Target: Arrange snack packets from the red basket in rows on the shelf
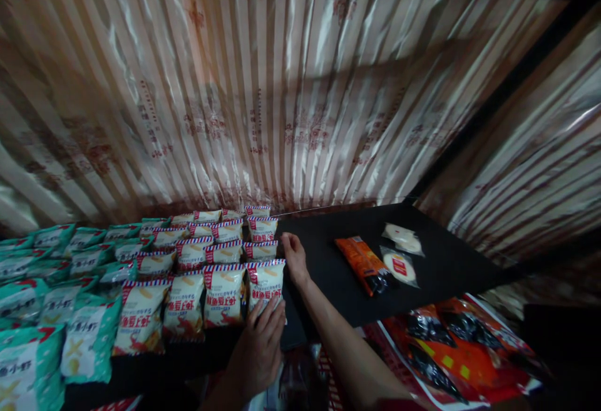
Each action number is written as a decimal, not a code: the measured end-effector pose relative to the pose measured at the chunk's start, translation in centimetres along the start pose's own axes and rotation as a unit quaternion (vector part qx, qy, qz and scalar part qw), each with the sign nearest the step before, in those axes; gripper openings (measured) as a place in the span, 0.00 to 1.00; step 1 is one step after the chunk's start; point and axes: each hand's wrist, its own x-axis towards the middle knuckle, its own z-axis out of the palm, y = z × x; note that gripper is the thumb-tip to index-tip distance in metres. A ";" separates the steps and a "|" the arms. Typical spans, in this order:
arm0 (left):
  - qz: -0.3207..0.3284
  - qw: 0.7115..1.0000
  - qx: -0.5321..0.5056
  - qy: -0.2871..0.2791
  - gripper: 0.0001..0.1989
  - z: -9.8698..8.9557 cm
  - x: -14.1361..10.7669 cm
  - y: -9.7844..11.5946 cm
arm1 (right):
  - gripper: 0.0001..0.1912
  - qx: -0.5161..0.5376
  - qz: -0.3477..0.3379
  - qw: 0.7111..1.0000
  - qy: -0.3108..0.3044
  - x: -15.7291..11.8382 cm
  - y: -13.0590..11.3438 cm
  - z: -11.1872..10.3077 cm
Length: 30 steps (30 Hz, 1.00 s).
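Observation:
My left hand (265, 342) lies with its fingers extended against the lower front of a white snack bag (265, 282), the rightmost in the front row. The bag has a red and blue striped top edge and red lettering. Just right of the rows, my right hand (295, 259) is by the back bags, its fingers loosely bent and nothing visible in them. Its fingertips are close to a white bag (261, 229) farther back; whether they touch is unclear. Several matching white bags stand upright in rows to the left, on a black shelf (310, 229).
Green snack bags (89, 336) fill the shelf's left side. On the right lie an orange packet (361, 264) and two round white items in clear wrap (399, 265). Orange and black packets (451, 348) rest lower right. A pleated foil sheet (263, 85) hangs behind.

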 end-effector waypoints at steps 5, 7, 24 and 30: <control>-0.002 1.000 -0.012 -0.014 0.23 -0.3 0.1 0.0 | 0.19 -0.010 0.039 0.993 -0.107 -2.7 -0.6 -0.9; -0.005 1.000 -0.009 -0.017 0.23 -0.5 0.1 0.1 | 0.17 0.003 0.073 0.989 -0.128 -3.3 -1.0 -0.7; -0.009 0.997 -0.004 -0.074 0.25 0.0 -0.6 0.2 | 0.19 0.077 0.046 0.987 -0.136 -3.0 -1.9 -0.3; 0.001 0.999 0.012 -0.051 0.25 0.4 -0.8 0.2 | 0.18 0.033 -0.011 0.991 -0.127 -3.1 -2.7 -0.6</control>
